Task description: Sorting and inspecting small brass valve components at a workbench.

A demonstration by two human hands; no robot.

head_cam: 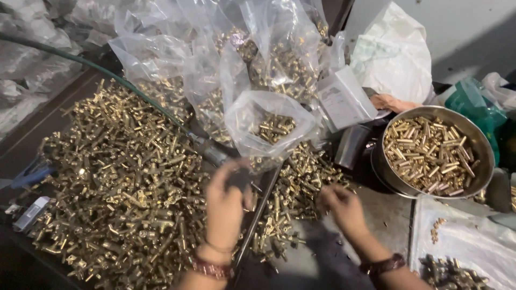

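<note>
Head view, looking down at the counter [387, 215]. My left hand [224, 207] is raised over the big heap of brass fittings [123, 182], fingers curled around a small dark tool [238, 178] at the end of the green hose [107, 75]; motion blur hides the tool's shape. My right hand [344, 207] rests at the edge of the smaller brass pile [293, 188], fingers bunched together, possibly pinching one piece; I cannot tell for certain. A metal bowl [484, 156] full of brass pieces sits to the right. Clear plastic bags [269, 123] holding more fittings stand behind the hands.
</note>
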